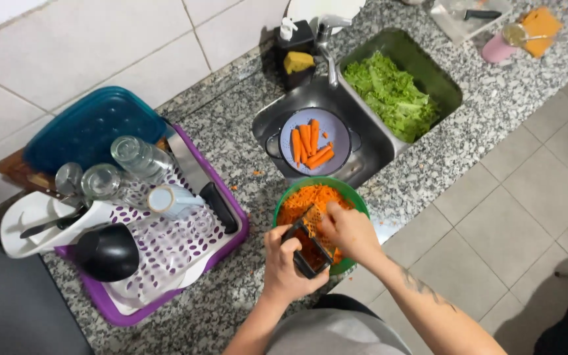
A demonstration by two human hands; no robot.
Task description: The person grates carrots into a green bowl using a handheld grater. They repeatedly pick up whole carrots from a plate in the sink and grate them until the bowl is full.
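The grater [310, 246] is in my left hand [287, 266]. It is black and leans over the green bowl [356, 200]. My fingers are wrapped tight around its bottom end. My right hand [350, 230] is at 2 o'clock from my left hand. It is pinched shut on a carrot piece [313, 212] and presses it on the top of the grater. I can only see a tiny bit of that piece. The bowl is full of orange carrot shreds [313, 197]. It sits on the speckled stone counter [428, 164], close to the edge.

At 12 o'clock from the bowl is the sink [363, 141]. In it stands a grey strainer [336, 131] with whole peeled carrots [310, 144]. At 1 o'clock is a green tub [442, 75] of lettuce [392, 95]. At 9 o'clock from my hands is a purple drying rack [231, 240]. It holds upside-down glasses [139, 158], a black ladle [108, 253] and a blue lid [90, 128]. Far off at 1 o'clock stands a pink cup [499, 47].
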